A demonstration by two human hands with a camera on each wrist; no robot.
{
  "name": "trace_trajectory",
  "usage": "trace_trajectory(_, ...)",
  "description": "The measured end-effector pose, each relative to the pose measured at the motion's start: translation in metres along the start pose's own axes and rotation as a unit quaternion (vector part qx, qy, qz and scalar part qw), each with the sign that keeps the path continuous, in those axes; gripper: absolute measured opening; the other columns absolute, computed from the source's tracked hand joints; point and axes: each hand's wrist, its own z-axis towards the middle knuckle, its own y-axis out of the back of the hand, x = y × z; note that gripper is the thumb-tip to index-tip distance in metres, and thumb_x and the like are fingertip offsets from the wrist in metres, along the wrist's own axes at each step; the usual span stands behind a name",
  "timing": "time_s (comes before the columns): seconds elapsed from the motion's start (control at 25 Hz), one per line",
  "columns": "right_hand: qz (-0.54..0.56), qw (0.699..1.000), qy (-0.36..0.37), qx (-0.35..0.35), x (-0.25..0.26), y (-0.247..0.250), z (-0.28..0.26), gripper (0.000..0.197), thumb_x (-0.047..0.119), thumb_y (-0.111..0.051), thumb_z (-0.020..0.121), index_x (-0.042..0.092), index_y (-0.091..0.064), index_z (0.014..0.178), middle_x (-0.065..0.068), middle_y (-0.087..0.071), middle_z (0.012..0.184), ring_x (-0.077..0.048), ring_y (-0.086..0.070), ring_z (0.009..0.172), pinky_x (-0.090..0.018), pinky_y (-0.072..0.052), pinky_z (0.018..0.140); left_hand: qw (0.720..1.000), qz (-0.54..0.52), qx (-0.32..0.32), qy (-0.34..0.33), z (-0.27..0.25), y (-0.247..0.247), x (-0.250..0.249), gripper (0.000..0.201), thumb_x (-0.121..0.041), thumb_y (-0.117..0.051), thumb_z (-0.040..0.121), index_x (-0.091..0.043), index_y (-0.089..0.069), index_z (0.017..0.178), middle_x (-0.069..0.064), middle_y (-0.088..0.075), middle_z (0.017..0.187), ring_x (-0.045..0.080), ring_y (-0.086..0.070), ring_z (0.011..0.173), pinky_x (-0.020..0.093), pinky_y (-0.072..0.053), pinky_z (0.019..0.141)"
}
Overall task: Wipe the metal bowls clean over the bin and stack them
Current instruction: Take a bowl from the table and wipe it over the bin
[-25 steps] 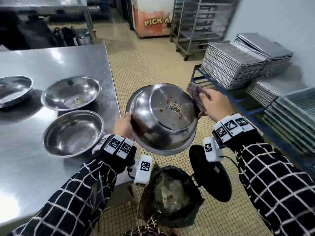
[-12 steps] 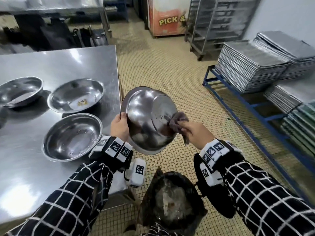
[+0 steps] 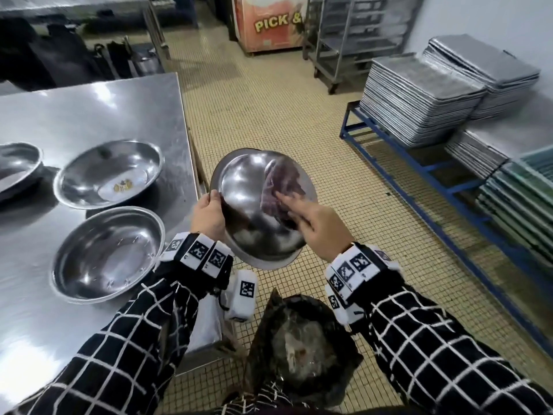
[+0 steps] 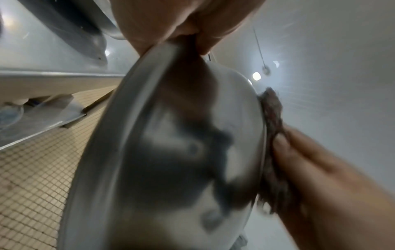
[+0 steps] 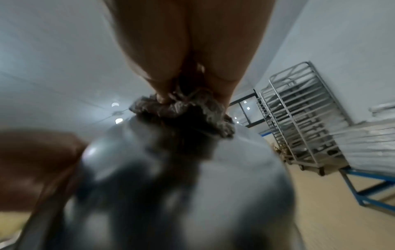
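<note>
A metal bowl [image 3: 248, 211] is held upside down and tilted above the black-lined bin [image 3: 302, 351]. My left hand [image 3: 209, 214] grips its rim at the left, thumb on the outside; the left wrist view shows the rim [image 4: 136, 118] pinched between thumb and fingers. My right hand [image 3: 311, 223] presses a purple-brown cloth [image 3: 279, 187] flat against the bowl's underside with straight fingers. The cloth [image 5: 183, 108] bunches under the fingertips in the right wrist view, on the blurred bowl [image 5: 171, 186]. Three more bowls lie on the steel table [image 3: 89, 109]: near [image 3: 107, 253], middle [image 3: 109, 173], far left [image 3: 18, 166].
The middle bowl holds food scraps. The table's corner lies just left of the held bowl. Stacks of metal trays [image 3: 419, 88] rest on a blue rack [image 3: 419, 175] at the right. A wheeled rack [image 3: 353, 34] and a chest freezer [image 3: 269, 22] stand at the back.
My right hand moved the cloth from the bowl's right edge onto its underside and up across it, flattening out. The crumbs and barcode label seen a second ago are now covered or gone.
</note>
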Motion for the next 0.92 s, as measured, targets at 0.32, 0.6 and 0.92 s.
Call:
trace_trajectory(0.32,0.179,0.942,-0.150,-0.240,0.014,-0.012,-0.052,0.039,0.028,-0.043,0.099,0.027,-0.042,0.137,0.012,-0.066,0.098,0.014,-0.058,0.084,-0.012,-0.052,0.077,0.999,-0.022,-0.001,-0.038,-0.014,-0.001,-0.004,0.023,-0.025,-0.045,0.099,-0.016,-0.061,0.084,-0.003,-0.062,0.079,0.019,-0.058,0.087,0.033,-0.047,0.087)
trace_trajectory(0.6,0.033,0.965,-0.111,-0.236,0.008,0.015,0.026,0.058,0.048,-0.021,0.098,0.028,-0.011,0.151,0.002,-0.004,0.159,-0.019,-0.001,0.146,-0.049,-0.007,0.118,0.987,-0.059,0.050,-0.141,-0.045,-0.014,-0.045,0.025,-0.023,-0.047,0.099,-0.021,-0.064,0.081,-0.005,-0.066,0.078,0.009,-0.062,0.075,0.020,-0.050,0.072)
trace_trajectory(0.92,-0.034,0.988,-0.035,-0.149,0.045,-0.048,-0.028,0.054,0.047,-0.015,0.098,0.036,0.003,0.149,-0.003,-0.012,0.158,-0.021,-0.002,0.146,-0.053,-0.005,0.117,0.989,-0.038,-0.010,-0.141,-0.035,-0.009,-0.039,0.026,-0.028,-0.048,0.097,-0.021,-0.062,0.077,-0.003,-0.064,0.076,0.016,-0.060,0.078,0.032,-0.050,0.077)
